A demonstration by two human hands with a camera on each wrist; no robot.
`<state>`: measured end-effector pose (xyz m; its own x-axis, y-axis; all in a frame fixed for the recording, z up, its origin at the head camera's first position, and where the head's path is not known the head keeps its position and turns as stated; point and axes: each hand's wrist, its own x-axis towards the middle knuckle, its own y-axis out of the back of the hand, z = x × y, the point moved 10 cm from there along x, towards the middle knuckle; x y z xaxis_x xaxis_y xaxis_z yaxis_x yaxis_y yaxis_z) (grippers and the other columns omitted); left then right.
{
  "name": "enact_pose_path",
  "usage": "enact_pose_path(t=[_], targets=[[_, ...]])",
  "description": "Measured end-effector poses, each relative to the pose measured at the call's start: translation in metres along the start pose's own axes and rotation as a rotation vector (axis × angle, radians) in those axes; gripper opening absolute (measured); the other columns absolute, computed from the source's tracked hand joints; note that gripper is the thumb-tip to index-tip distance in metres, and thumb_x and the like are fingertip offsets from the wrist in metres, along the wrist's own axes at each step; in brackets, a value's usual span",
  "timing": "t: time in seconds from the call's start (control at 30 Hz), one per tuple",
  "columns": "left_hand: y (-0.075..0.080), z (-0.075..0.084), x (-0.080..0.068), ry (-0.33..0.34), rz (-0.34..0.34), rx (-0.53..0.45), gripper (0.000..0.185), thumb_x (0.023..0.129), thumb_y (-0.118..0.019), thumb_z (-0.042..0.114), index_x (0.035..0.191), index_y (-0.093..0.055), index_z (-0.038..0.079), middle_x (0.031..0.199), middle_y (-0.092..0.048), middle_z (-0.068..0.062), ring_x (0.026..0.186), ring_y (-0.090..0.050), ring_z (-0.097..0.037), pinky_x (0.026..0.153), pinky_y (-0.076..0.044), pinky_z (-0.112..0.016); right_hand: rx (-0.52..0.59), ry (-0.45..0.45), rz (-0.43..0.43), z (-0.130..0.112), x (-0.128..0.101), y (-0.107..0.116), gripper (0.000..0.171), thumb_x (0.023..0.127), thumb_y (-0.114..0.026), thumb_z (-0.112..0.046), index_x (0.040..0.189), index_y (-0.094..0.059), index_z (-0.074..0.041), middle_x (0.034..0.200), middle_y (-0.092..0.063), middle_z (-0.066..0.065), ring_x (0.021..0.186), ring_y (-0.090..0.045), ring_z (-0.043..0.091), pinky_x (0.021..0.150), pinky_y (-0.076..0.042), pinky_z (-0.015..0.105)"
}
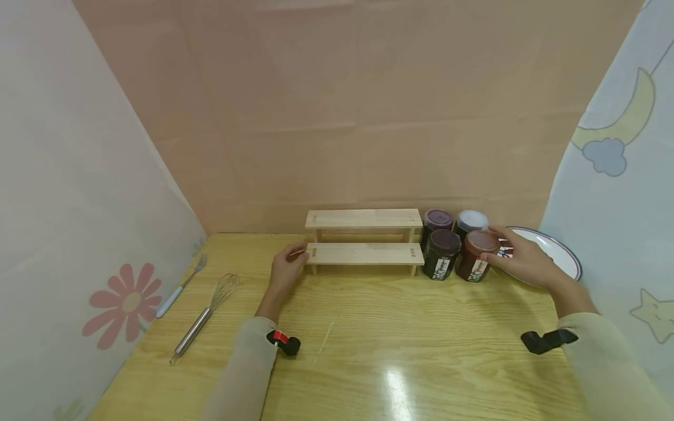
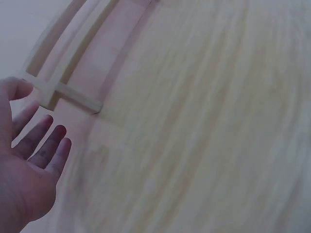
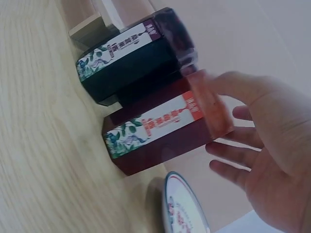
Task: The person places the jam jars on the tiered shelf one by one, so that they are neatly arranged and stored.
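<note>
Labels (image 3: 154, 125) in Chinese characters, too blurred to read
Red lettering on the reddish hexagonal jar (image 3: 170, 145), darker lettering on the blackish jar (image 3: 133, 73) beside it.

On the table (image 1: 368, 339), the fork (image 1: 169, 301) lies far left, with the whisk (image 1: 198, 323) to its right. The two-step shelf (image 1: 363, 253) stands in the middle, its low step in front. Beside its right end stand four jars (image 1: 441, 258), two in front, two behind. The plate (image 1: 563, 255) lies right of them. The left hand (image 1: 286, 268) is by the shelf's left end, the right hand (image 1: 529, 262) at the front right jar (image 1: 468, 262).
</note>
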<state>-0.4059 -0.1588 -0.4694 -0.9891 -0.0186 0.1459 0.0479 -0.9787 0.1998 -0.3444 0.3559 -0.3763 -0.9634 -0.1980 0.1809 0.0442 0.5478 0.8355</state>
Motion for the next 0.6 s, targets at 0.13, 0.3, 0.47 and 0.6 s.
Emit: enact_pose_path(t=[0.13,0.3,0.47,0.6], targets=[[0.001,-0.01,0.002,0.014,0.061,-0.042,0.031,0.099,-0.067,0.01,0.13,-0.07,0.005,0.139,-0.067,-0.016,0.128,-0.063,-0.033,0.095,-0.056,-0.021,0.013,-0.005,0.052,0.005,0.0,0.0,0.077,0.096,-0.074,-0.032,0.155,-0.038,0.001,0.14,-0.057,0.032,0.12,-0.061,0.055,0.094,-0.056,0.055],[0.003,-0.019,0.003,0.017,0.068,-0.091,0.034,0.099,-0.069,0.009,0.132,-0.068,0.0,0.14,-0.065,-0.02,0.13,-0.061,-0.035,0.086,-0.051,-0.007,0.031,-0.031,0.087,0.014,0.002,-0.003,0.078,0.094,-0.077,-0.034,0.154,-0.041,0.001,0.137,-0.06,0.033,0.118,-0.063,0.053,0.078,-0.051,0.015],[0.002,-0.022,0.003,0.019,0.039,-0.108,0.035,0.099,-0.069,0.011,0.133,-0.066,0.0,0.141,-0.064,-0.021,0.132,-0.059,-0.033,0.088,-0.05,-0.007,0.085,-0.084,0.095,0.024,0.004,-0.012,0.08,0.093,-0.078,-0.035,0.155,-0.04,0.0,0.136,-0.06,0.032,0.121,-0.06,0.047,0.072,-0.045,0.007],[0.002,-0.022,0.005,0.011,0.041,-0.109,0.032,0.099,-0.07,0.012,0.129,-0.069,0.003,0.137,-0.067,-0.017,0.129,-0.062,-0.029,0.089,-0.052,-0.009,0.118,-0.14,0.098,0.03,0.003,-0.018,0.085,0.094,-0.076,-0.042,0.157,-0.036,-0.002,0.139,-0.058,0.03,0.124,-0.057,0.042,0.074,-0.044,0.01]])
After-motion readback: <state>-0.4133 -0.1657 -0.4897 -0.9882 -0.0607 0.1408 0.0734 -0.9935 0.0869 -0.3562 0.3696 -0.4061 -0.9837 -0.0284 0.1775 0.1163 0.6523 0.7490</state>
